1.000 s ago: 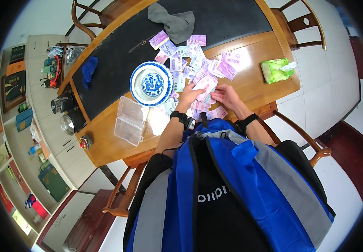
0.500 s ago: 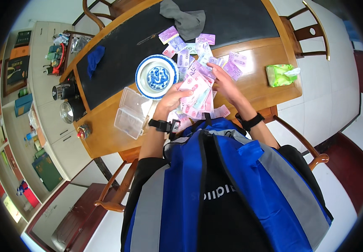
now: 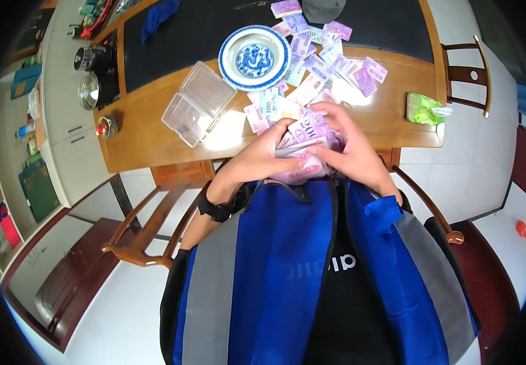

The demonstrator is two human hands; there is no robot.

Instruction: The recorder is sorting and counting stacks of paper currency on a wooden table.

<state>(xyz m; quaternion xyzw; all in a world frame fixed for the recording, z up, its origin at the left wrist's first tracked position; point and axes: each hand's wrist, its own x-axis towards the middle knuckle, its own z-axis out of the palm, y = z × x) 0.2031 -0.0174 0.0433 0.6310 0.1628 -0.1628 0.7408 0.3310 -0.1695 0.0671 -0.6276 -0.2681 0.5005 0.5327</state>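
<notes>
My left hand [image 3: 257, 159] and my right hand [image 3: 355, 145] are both closed around a thick bundle of pink and purple banknotes [image 3: 309, 135], close to my body at the table's near edge. Both thumbs press on the near face of the bundle, while my other fingers go round its sides. Just beyond it, loose banknotes [image 3: 312, 45] in purple, pink and pale green lie scattered and overlapping on the tabletop. A blue-and-white porcelain bowl [image 3: 224, 53] with a dragon pattern stands left of them. Nearer on the left is a clear plastic box [image 3: 205, 88], its lid opened out.
A green tissue pack [image 3: 422, 109] lies at the table's right end. Grey cloth [image 3: 324, 8] and blue cloth [image 3: 158, 19] rest on the dark inlay. At the left edge stand a small jar [image 3: 107, 126] and a black kettle [image 3: 91, 58]. Wooden chairs [image 3: 476, 73] surround the table [image 3: 135, 149].
My hands have come nearer my body with the banknotes. My right hand, spread beside the bundle before, is now wrapped round it. The view has shifted, so the table sits higher.
</notes>
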